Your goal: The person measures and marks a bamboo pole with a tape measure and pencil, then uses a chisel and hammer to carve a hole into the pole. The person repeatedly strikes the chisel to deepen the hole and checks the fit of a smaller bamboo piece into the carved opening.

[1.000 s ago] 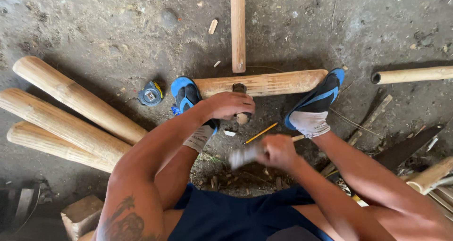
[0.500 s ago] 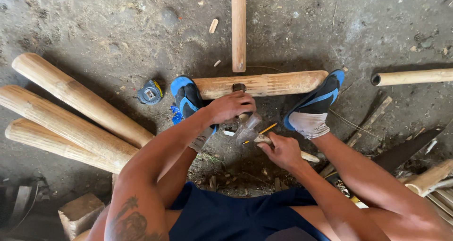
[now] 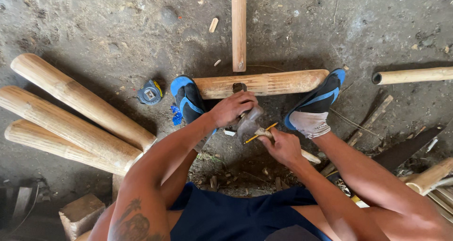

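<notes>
Three thick bamboo poles (image 3: pixel 71 123) lie side by side on the dirt floor (image 3: pixel 94 29), left of the worker. A shorter bamboo section (image 3: pixel 264 83) lies crosswise ahead, braced at each end by a blue-and-black shoe, left (image 3: pixel 188 99) and right (image 3: pixel 316 104), apparently to stop it rolling. A thin pole (image 3: pixel 239 26) butts against it from the far side. The left hand (image 3: pixel 233 108) is closed around a chisel (image 3: pixel 239 87) set upright on the section. The right hand (image 3: pixel 283 146) is closed on a hammer (image 3: pixel 250 120) handle, its head blurred just beside the chisel. A tape measure (image 3: pixel 150 92) lies near the left shoe. A yellow pencil (image 3: pixel 260 132) lies on the floor beneath the hammer.
</notes>
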